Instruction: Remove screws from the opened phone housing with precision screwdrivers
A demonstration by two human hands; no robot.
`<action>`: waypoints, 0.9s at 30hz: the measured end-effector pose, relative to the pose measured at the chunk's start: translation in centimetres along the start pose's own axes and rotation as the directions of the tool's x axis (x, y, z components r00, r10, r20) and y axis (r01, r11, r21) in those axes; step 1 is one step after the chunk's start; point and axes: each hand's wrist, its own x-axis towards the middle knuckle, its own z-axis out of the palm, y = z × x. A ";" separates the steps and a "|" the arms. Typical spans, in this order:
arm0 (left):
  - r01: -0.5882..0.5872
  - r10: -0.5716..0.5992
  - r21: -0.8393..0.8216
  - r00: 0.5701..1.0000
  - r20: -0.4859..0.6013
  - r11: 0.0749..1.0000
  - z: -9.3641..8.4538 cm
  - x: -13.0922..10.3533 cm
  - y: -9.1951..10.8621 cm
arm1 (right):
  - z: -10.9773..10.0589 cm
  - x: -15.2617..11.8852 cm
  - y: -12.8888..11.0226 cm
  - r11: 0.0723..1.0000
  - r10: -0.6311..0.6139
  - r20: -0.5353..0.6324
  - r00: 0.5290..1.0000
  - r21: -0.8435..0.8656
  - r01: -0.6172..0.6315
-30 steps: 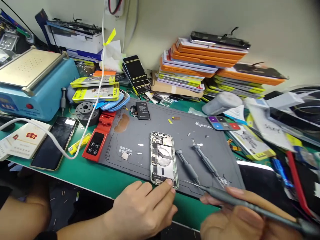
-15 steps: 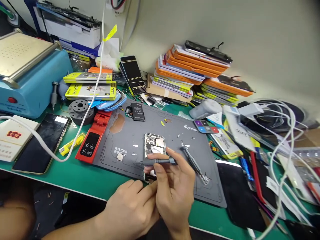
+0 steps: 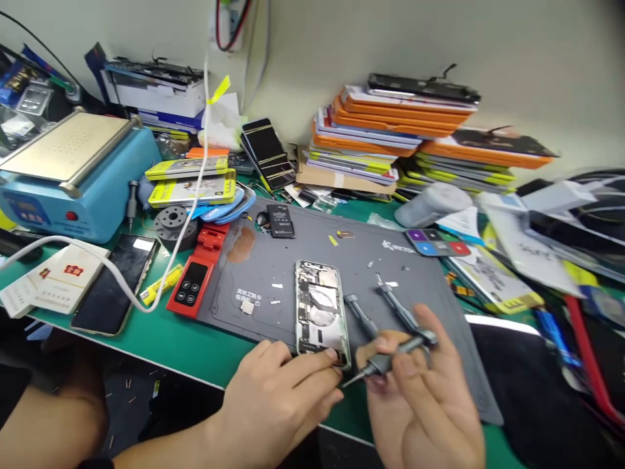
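An opened phone (image 3: 323,306) lies on the grey mat, its inner parts and a round coil showing. My left hand (image 3: 283,391) is closed on its lower end, fingers over the bottom edge and thumb below. In my right hand (image 3: 424,391) is a grey screwdriver (image 3: 381,365), gripped between thumb and fingers. Its thin tip points down and left, close to my left fingertips and just off the phone's lower corner. Right of the phone, two more slim grey tools (image 3: 360,314) lie on the mat, partly behind my right hand.
On the grey mat (image 3: 273,267) lie a black battery (image 3: 280,221), a small metal plate (image 3: 247,307) and tiny loose parts. A red device (image 3: 195,277) borders it at left. A white cable (image 3: 127,293) hangs across the left side. Stacked orange boxes (image 3: 400,117) stand behind.
The screwdriver has moved right and down off the phone, its tip now angled downward. My right hand has shifted right, uncovering the phone. My left hand remains at its lower end.
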 end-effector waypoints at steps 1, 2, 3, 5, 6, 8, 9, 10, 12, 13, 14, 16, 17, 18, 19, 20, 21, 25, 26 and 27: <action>0.003 -0.003 -0.004 1.000 0.000 1.000 -0.1 0.1 0.1 | -0.2 -0.5 -0.1 0.993 0.091 0.028 0.995 0.077 -0.093; -0.002 0.002 -0.009 1.000 0.004 1.000 -0.2 0.3 0.1 | -0.3 -1.0 -0.1 0.981 0.151 0.043 0.988 0.113 -0.155; -0.008 0.008 -0.019 1.000 0.013 1.000 -0.2 0.4 0.1 | -0.4 -1.4 -0.1 0.966 0.203 0.058 0.977 0.150 -0.210; -0.030 0.031 -0.040 0.999 0.020 0.999 -0.3 0.6 0.0 | -0.6 -2.0 0.1 0.955 0.217 0.049 0.975 0.197 -0.223; -0.040 0.041 -0.044 0.999 0.023 0.998 -0.3 0.6 -0.1 | -0.6 -2.1 0.1 0.953 0.228 0.046 0.973 0.195 -0.232; -0.036 0.038 -0.044 0.999 0.039 0.998 -0.3 0.7 -0.2 | -0.5 -2.3 0.2 0.962 0.220 0.076 0.973 0.148 -0.229; -0.039 0.042 -0.049 0.998 0.055 0.998 -0.2 0.7 -0.2 | -0.4 -2.3 0.2 0.968 0.208 0.095 0.974 0.121 -0.218; -0.044 0.047 -0.048 0.997 0.059 0.998 -0.2 0.7 -0.3 | -0.2 -2.4 0.2 0.972 0.201 0.103 0.974 0.100 -0.212; -0.064 0.066 -0.033 0.996 0.061 0.997 -0.1 0.8 -0.3 | 0.2 -2.5 0.1 0.980 0.180 0.069 0.981 0.069 -0.185; -0.076 0.077 -0.025 0.995 0.059 0.997 0.0 0.8 -0.4 | 0.3 -2.6 0.1 0.983 0.173 0.056 0.983 0.059 -0.176; -0.086 0.087 -0.019 0.994 0.059 0.996 0.0 0.9 -0.4 | 0.5 -2.7 0.0 0.984 0.168 0.045 0.985 0.055 -0.171; -0.099 0.100 -0.018 0.992 0.071 0.995 -0.1 0.9 -0.5 | 0.6 -2.7 -0.2 0.979 0.183 0.039 0.982 0.080 -0.185; -0.102 0.103 -0.022 0.991 0.081 0.995 -0.1 0.9 -0.5 | 0.6 -2.7 -0.4 0.971 0.211 0.036 0.977 0.106 -0.213; -0.103 0.105 -0.027 0.990 0.092 0.994 -0.1 0.9 -0.5 | 0.6 -2.6 -0.6 0.958 0.247 0.034 0.968 0.141 -0.250; -0.104 0.107 -0.033 0.989 0.101 0.994 -0.2 0.9 -0.6 | 0.6 -2.5 -0.8 0.940 0.288 0.031 0.957 0.181 -0.289; -0.105 0.109 -0.037 0.988 0.108 0.994 -0.2 0.9 -0.6 | 0.6 -2.5 -1.0 0.920 0.325 0.030 0.945 0.223 -0.324; -0.108 0.112 -0.042 0.987 0.112 0.993 -0.2 1.0 -0.6 | 0.6 -2.4 -1.1 0.900 0.356 0.029 0.934 0.260 -0.351; -0.118 0.123 -0.051 0.986 0.115 0.992 -0.3 1.0 -0.7 | 0.6 -2.3 -1.3 0.873 0.381 0.032 0.924 0.316 -0.371; -0.120 0.125 -0.051 0.985 0.115 0.991 -0.3 1.0 -0.7 | 0.6 -2.3 -1.3 0.876 0.379 0.031 0.925 0.310 -0.369; -0.122 0.127 -0.050 0.985 0.117 0.991 -0.3 1.0 -0.7 | 0.6 -2.4 -1.2 0.880 0.376 0.031 0.926 0.302 -0.367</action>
